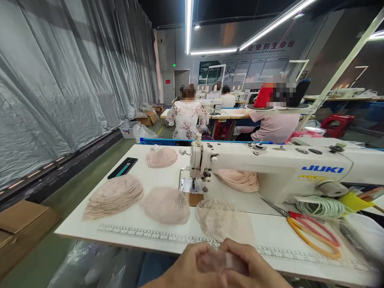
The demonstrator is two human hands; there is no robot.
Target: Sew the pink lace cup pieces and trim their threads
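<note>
At the table's front edge, my left hand (pixel 187 267) and my right hand (pixel 254 265) are brought together, fingers curled inward. The fingertips between them are blurred, so I cannot make out what they hold, if anything. Just beyond them lies a sheer beige fabric piece (pixel 226 222) with a gathered edge. Left of it rests a rounded pale pink fabric piece (pixel 165 208), near the needle plate (pixel 188 185) of the white sewing machine (pixel 270 160). Farther left is a fanned stack of beige fabric pieces (pixel 112 196).
Scissors (pixel 315 236) with orange and red handles lie right, beside a coil of pale green cord (pixel 319 206). A ruler strip (pixel 144 234) runs along the front edge. A dark phone-like object (pixel 123 168) and more pink pieces (pixel 162 157) lie behind. Co-workers (pixel 187 120) sit ahead.
</note>
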